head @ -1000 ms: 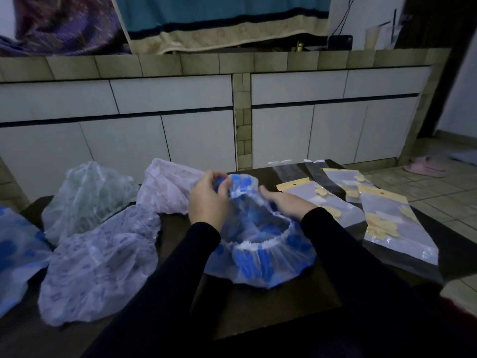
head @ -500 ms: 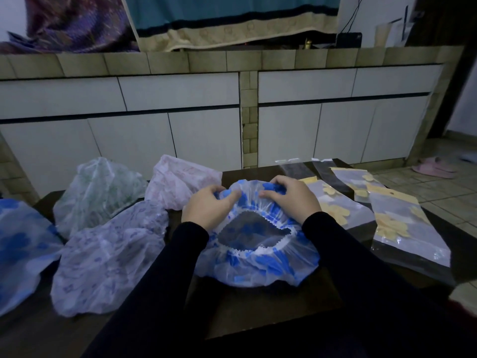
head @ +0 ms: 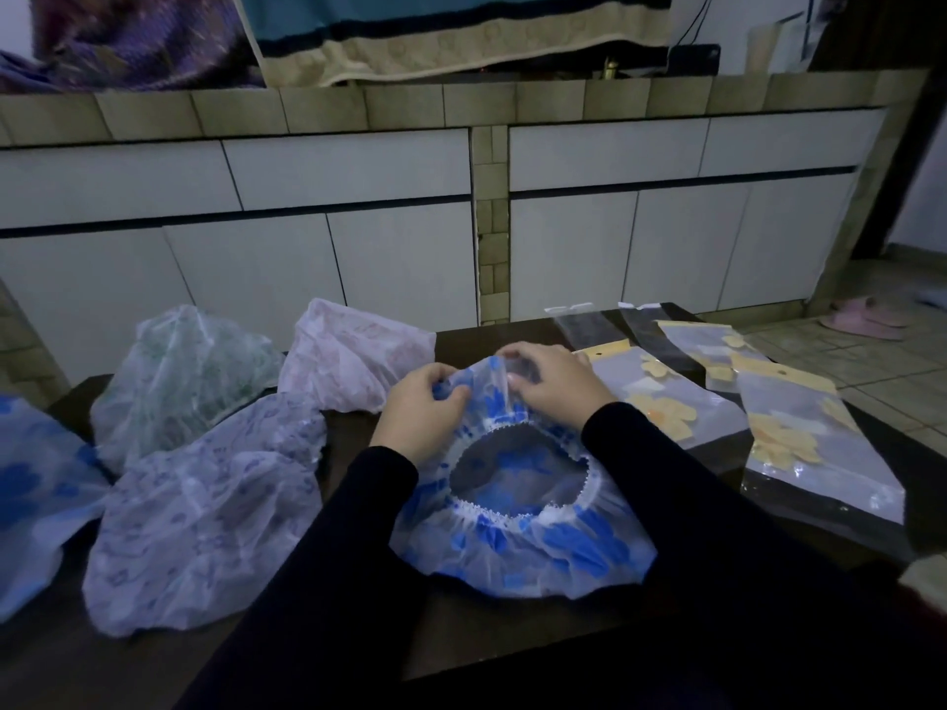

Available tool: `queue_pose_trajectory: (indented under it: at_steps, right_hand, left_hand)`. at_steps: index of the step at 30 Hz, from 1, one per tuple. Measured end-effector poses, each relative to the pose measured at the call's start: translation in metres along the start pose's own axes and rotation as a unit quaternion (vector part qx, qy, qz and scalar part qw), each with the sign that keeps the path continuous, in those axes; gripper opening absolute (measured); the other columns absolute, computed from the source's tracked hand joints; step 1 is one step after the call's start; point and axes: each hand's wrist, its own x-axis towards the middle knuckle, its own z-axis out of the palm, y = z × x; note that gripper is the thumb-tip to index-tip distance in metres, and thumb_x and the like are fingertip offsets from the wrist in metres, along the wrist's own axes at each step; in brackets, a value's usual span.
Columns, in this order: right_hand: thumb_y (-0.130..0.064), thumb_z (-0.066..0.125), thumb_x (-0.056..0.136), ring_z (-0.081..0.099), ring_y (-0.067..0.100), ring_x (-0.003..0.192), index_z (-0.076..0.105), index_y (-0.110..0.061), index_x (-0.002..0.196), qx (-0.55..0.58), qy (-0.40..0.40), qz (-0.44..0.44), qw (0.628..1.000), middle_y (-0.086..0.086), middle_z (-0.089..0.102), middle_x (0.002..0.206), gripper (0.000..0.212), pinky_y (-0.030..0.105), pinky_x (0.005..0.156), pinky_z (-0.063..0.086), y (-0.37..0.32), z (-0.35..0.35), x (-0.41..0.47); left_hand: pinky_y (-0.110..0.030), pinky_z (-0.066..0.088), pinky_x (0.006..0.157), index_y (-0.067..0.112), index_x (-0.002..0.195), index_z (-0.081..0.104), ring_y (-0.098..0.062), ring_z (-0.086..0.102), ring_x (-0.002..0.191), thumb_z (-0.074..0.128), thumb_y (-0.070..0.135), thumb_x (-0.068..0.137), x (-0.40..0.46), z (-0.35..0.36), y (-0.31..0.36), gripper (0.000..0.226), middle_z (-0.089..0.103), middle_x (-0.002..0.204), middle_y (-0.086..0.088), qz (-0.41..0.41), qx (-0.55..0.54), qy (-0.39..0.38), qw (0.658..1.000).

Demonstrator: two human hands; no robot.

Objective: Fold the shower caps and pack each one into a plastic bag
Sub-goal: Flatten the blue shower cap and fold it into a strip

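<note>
Two hands (head: 420,412) (head: 556,384) grip one blue-flowered cap (head: 522,525); four caps lie left.

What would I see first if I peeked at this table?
First you would spot the see-through plastic shower cap with bright blue flowers in the middle of the dark table, its frilly opening facing up, with the left hand and right hand pinching its far edge. Other crumpled caps are heaped to the left, and clear plastic bags with yellow tops lie on the right.

Far-left blue cap (head: 31,484) — cropped by frame edge
</note>
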Motion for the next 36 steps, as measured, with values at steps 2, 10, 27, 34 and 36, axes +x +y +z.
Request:
queue_pose_trajectory:
  at_steps: [2,10,27,34,36]
  right_hand:
    - [-0.022,0.053,0.096,0.056,0.018,0.109,0.059,-0.025,0.109,0.077,0.019,0.014,0.997,-0.004,0.059,0.108,0.015,0.036,0.097,0.041,0.005,0.0,0.006]
    - [-0.021,0.055,0.096,0.056,0.017,0.084,0.057,-0.021,0.089,0.166,0.091,0.122,0.974,-0.003,0.06,0.087,0.008,0.025,0.074,0.039,0.015,0.018,0.007]
    - [-0.048,0.031,0.099,0.032,0.023,0.138,0.041,-0.025,0.143,-0.165,-0.137,0.107,0.971,0.003,0.04,0.149,0.051,0.056,0.111,0.017,-0.009,0.0,-0.073]
    - [-0.066,0.02,0.095,-0.001,0.02,0.149,0.012,-0.037,0.153,-0.149,-0.163,0.117,0.968,-0.005,0.004,0.162,0.065,0.057,0.115,0.0,0.015,0.021,-0.073]
    - [-0.063,0.02,0.096,0.006,0.018,0.149,0.019,-0.037,0.151,-0.108,-0.135,0.115,0.978,-0.006,0.013,0.161,0.061,0.056,0.115,0.002,0.014,0.019,-0.074]
  left_hand:
    - [-0.024,0.043,0.081,0.021,0.108,0.056,-0.009,0.054,0.093,0.067,0.03,0.087,0.0,-0.006,-0.006,0.026,0.058,0.105,0.007,-0.046,0.017,-0.028,0.998]
    - [-0.03,0.047,0.071,0.014,0.094,0.066,-0.018,0.062,0.085,0.061,0.065,0.079,-0.007,0.0,-0.026,0.054,0.067,0.09,0.001,-0.118,0.055,0.078,0.988]
    - [-0.043,0.024,0.114,0.011,0.147,0.027,-0.025,0.023,0.142,0.031,0.083,0.077,-0.065,0.024,0.006,0.1,0.023,0.156,-0.009,0.003,0.316,-0.157,0.936]
    - [-0.049,0.004,0.118,0.035,0.152,0.004,-0.02,0.004,0.148,0.014,0.099,0.051,-0.053,0.028,-0.022,0.12,0.005,0.161,0.002,0.0,0.336,-0.173,0.926]
    - [-0.047,0.004,0.118,0.037,0.152,0.008,-0.017,0.006,0.147,0.016,0.101,0.049,-0.053,0.021,-0.027,0.121,0.008,0.161,0.004,0.011,0.322,-0.169,0.931]
